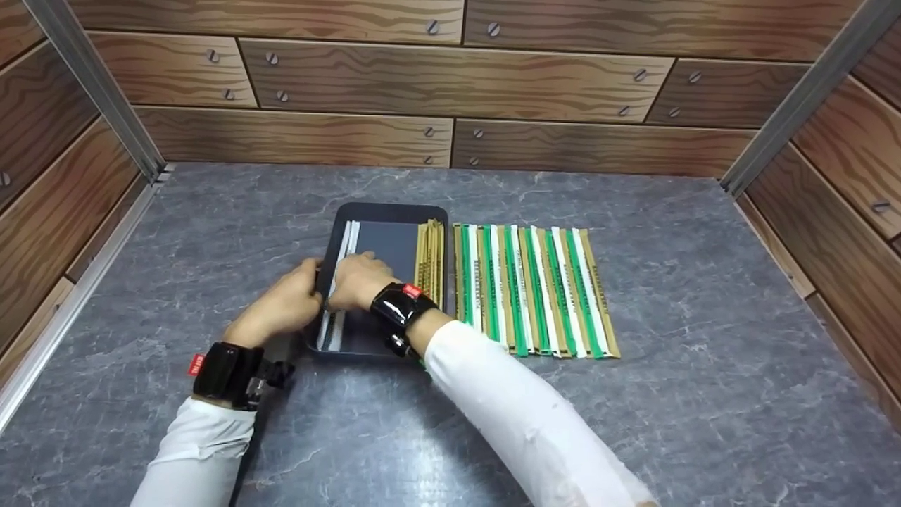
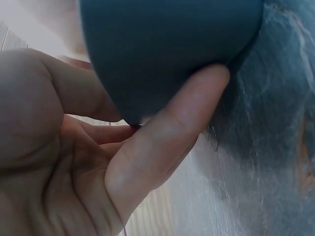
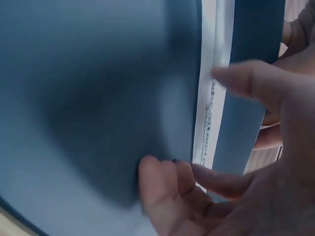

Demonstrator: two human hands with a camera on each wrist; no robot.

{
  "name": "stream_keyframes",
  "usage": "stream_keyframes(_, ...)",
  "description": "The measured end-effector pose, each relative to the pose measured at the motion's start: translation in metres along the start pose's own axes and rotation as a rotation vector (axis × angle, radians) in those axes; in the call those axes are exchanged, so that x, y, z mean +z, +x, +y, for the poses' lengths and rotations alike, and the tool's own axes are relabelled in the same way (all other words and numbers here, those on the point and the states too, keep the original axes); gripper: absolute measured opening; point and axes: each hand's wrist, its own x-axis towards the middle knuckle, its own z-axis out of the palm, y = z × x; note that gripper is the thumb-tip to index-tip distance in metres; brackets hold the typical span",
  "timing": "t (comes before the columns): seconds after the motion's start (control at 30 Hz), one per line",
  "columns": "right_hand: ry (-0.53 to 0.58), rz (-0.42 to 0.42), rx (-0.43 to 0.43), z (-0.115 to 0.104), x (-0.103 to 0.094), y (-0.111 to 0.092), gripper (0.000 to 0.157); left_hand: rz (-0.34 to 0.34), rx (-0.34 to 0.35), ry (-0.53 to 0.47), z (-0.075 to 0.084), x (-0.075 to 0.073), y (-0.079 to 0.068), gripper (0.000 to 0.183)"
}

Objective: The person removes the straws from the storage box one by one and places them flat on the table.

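Note:
Fingers and thumb of my left hand (image 1: 285,303) grip the left wall of a dark rectangular tray (image 1: 394,211). In the left wrist view, the thumb (image 2: 182,108) lies along the tray's outer wall (image 2: 167,49). My right hand (image 1: 362,282) reaches inside the tray over slim white stick packets (image 1: 338,331) along its left side. In the right wrist view, the thumb tip meets the right side of the printed white packets (image 3: 209,118), and curled fingers (image 3: 165,182) cross their lower part. The right hand hides the packets' middle in the head view.
Several gold stick packets (image 1: 431,253) lie along the tray's right side. Beside the tray, a row of white, green (image 1: 517,310) and gold packets lies side by side on the grey marbled table (image 1: 676,282). Wood-patterned walls (image 1: 450,77) enclose the back and sides.

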Motion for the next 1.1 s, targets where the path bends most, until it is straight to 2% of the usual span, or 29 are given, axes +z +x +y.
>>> stream_keyframes(0.07,0.0,0.016,0.037,0.0,0.0,0.002,0.052,0.003,-0.005,0.003,0.0,0.0,-0.001,0.056)
stream_keyframes(0.17,-0.025,0.026,0.066,0.005,-0.001,0.006,0.04,0.002,-0.013,0.01,0.001,-0.001,-0.001,0.055)
stream_keyframes(0.3,-0.047,0.017,0.058,0.016,0.0,0.017,0.023,0.0,-0.014,0.005,0.003,0.0,-0.001,0.055)
stream_keyframes(0.4,-0.019,0.019,0.029,0.031,0.013,0.041,0.012,0.0,-0.005,0.002,0.003,0.0,0.0,0.056)
stream_keyframes(0.53,0.061,0.031,0.013,0.053,0.033,0.074,0.017,0.007,0.001,0.026,0.004,0.0,0.0,0.056)
stream_keyframes(0.6,0.107,0.044,0.012,0.059,0.028,0.069,0.017,0.007,0.003,0.04,0.004,0.0,-0.001,0.055)
stream_keyframes(0.7,0.255,0.043,0.03,0.062,0.001,0.039,0.012,0.003,0.008,0.049,0.005,0.001,0.0,0.055)
stream_keyframes(0.77,0.379,0.049,0.014,0.062,-0.019,0.015,0.003,0.002,0.008,0.049,0.006,0.001,0.0,0.055)
stream_keyframes(0.93,0.661,0.115,-0.022,0.078,-0.047,-0.022,0.027,0.002,0.008,0.054,0.005,0.0,0.0,0.055)
stream_keyframes(1.1,0.84,0.211,-0.025,0.115,-0.067,-0.048,0.03,-0.01,-0.003,0.059,0.003,0.0,-0.001,0.058)
